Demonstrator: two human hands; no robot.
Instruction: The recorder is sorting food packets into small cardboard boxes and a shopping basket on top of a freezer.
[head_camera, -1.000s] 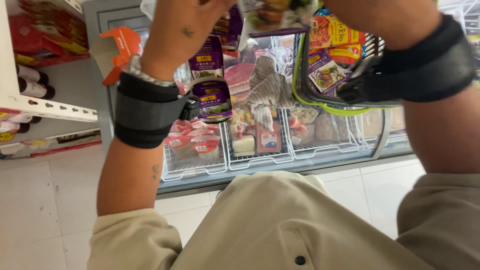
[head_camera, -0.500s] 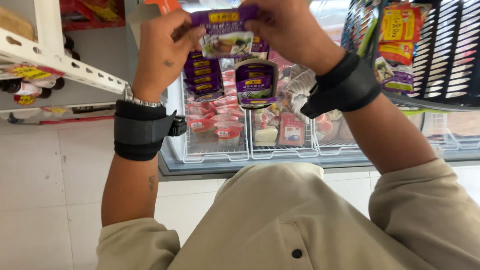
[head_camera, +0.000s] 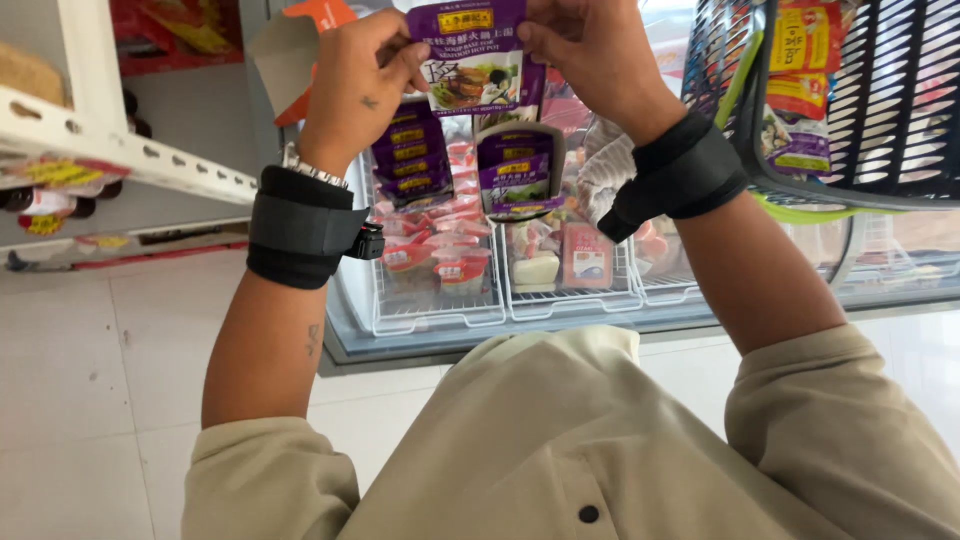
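Hands raised at the top of the view, both gripping one purple sauce packet (head_camera: 470, 55) by its upper corners. Left hand (head_camera: 355, 85) pinches the packet's left edge between thumb and fingers; right hand (head_camera: 590, 55) pinches the right edge in the same way. Packet hangs upright between them, held in the air above an open chest freezer (head_camera: 400, 335). Each wrist carries a black strap: left strap (head_camera: 300, 225) sits just below a metal bracelet (head_camera: 312, 170), right strap (head_camera: 680, 175) wraps the right forearm. Sleeves and front of a beige shirt (head_camera: 600, 440) fill the lower part of the view. Inside the freezer, wire baskets (head_camera: 440, 310) hold red-and-white packs (head_camera: 440, 255), and further purple packets (head_camera: 410, 155) stand behind the held one. Black shopping basket (head_camera: 890, 110) hangs at the right arm, with red and yellow packets (head_camera: 800, 50) inside it. White metal shelf (head_camera: 120, 150) stands at the left, above a pale tiled floor (head_camera: 90, 370).
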